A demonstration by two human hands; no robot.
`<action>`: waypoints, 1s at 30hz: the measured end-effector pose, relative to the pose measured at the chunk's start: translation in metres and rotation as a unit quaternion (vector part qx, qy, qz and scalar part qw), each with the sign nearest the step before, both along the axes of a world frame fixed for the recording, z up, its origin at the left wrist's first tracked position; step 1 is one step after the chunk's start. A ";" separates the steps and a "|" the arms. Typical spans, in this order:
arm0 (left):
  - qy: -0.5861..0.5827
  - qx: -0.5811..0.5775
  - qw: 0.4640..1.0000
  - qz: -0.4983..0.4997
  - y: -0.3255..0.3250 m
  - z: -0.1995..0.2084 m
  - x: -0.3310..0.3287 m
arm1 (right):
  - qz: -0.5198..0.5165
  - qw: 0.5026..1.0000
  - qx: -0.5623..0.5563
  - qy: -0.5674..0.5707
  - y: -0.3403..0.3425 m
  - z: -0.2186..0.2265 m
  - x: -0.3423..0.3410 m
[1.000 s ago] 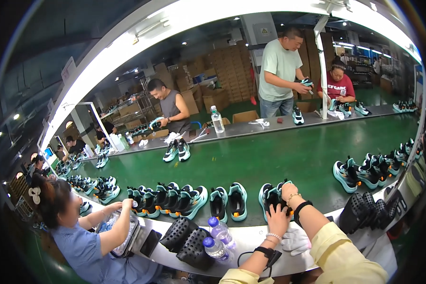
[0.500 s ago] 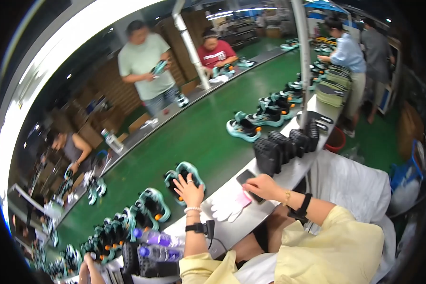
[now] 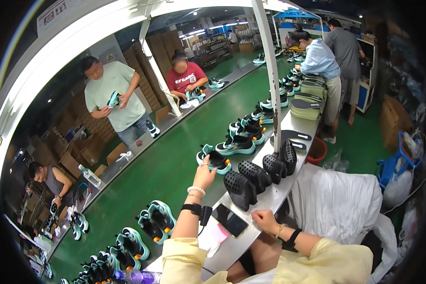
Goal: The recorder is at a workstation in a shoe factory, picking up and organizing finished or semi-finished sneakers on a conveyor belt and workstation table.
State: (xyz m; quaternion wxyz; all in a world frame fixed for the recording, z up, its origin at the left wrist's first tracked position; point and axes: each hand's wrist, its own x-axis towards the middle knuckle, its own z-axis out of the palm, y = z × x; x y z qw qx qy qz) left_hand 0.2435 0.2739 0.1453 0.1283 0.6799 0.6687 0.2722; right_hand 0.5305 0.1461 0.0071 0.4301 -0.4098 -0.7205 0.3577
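Note:
My left hand (image 3: 205, 176) is stretched over the green belt (image 3: 175, 158). Its index finger and thumb are at the collar of a black and mint sneaker (image 3: 215, 161) with an orange tab, the nearest of a row. The hand appears to pinch it; the other fingers are partly hidden. Close to the bench edge, my right hand (image 3: 266, 221) is curled with nothing visible in it. Beside it a dark phone (image 3: 230, 220) lies on the white bench. A pink piece (image 3: 217, 233) and a white glove (image 3: 212, 247) are partly covered by my left forearm.
Black perforated shoe forms (image 3: 240, 189) stand on the bench by a white post (image 3: 273, 75). Dark insoles (image 3: 293, 136) and green stacks (image 3: 307, 104) lie beyond. More sneakers (image 3: 158, 221) line the near left belt. Across it, a person in light green (image 3: 118, 94) holds a shoe.
My view has swung. My left hand has gone from the near left pair to the front sneaker of the far row. My right hand has come off the phone to the bench edge.

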 end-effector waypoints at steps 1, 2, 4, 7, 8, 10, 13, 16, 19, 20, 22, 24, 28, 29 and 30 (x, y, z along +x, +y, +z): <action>0.002 0.000 1.000 -0.022 0.015 0.002 0.009 | -0.007 1.000 0.003 0.015 0.001 0.002 0.001; 0.000 -0.022 0.999 -0.028 0.030 0.005 0.017 | -0.010 1.000 -0.008 0.008 0.002 0.000 0.002; 0.017 0.053 0.993 -0.102 0.057 -0.003 0.021 | -0.006 1.000 -0.015 0.009 0.003 0.002 0.002; 0.093 0.050 0.980 -0.166 0.091 -0.003 0.044 | 0.006 1.000 0.000 0.006 0.003 0.001 0.005; 0.107 0.038 0.975 -0.192 0.102 -0.004 0.049 | 0.010 1.000 -0.001 0.000 0.005 -0.005 0.005; 0.142 0.016 0.963 -0.229 0.122 -0.007 0.059 | 0.004 1.000 0.000 0.001 0.004 -0.003 0.005; 0.141 0.008 0.956 -0.259 0.150 -0.031 0.055 | 0.007 1.000 0.015 -0.018 0.000 0.011 0.004; 0.120 -0.115 0.954 -0.248 0.163 -0.039 0.051 | 0.005 1.000 0.017 -0.009 0.002 0.010 0.003; 0.110 -0.144 0.952 -0.248 0.171 -0.060 0.040 | -0.001 0.999 0.034 -0.007 0.006 0.012 0.003; 0.122 -0.117 0.953 -0.252 0.173 -0.066 0.035 | 0.004 0.999 0.045 -0.019 0.006 0.012 0.002; 0.135 -0.091 0.952 -0.258 0.170 -0.058 0.039 | -0.002 0.999 0.044 -0.020 0.006 0.015 0.002; 0.131 -0.121 0.954 -0.239 0.166 -0.045 0.043 | -0.008 0.999 0.044 -0.021 0.005 0.015 0.001; 0.174 -0.102 0.956 -0.215 0.172 -0.049 0.038 | -0.012 0.998 0.047 -0.031 0.002 0.016 0.000; 0.166 -0.088 0.962 -0.198 0.171 -0.053 0.034 | -0.011 0.998 0.045 -0.032 0.001 0.017 -0.001; 0.166 -0.085 0.962 -0.201 0.170 -0.049 0.039 | -0.014 0.998 0.047 -0.033 0.000 0.018 0.000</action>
